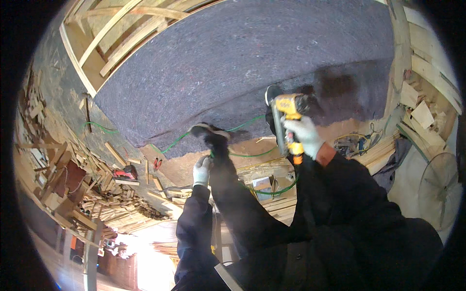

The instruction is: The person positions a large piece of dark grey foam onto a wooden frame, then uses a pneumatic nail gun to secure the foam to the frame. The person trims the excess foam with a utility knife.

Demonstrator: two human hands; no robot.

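My gloved right hand (pixel 305 135) is wrapped round the handle of a yellow and black air nail gun (pixel 286 105). Its long grey magazine runs beside the grip, and an orange fitting sits at the handle's lower end. The tool's head is over the lower part of a large grey-blue felt sheet (pixel 233 63). My gloved left hand (pixel 201 170) is closed beside my leg, with a bit of thin green hose (pixel 252 155) showing at its fingertips. The hose winds past my feet and across the felt's near edge.
Wooden framing (pixel 111 39) stands at the far left. A red cordless drill (pixel 127 172) and red-handled pliers (pixel 157 164) lie on the floor among wood offcuts (pixel 121 208). At right are a round wire fan guard (pixel 441 191) and wood scraps (pixel 423 115).
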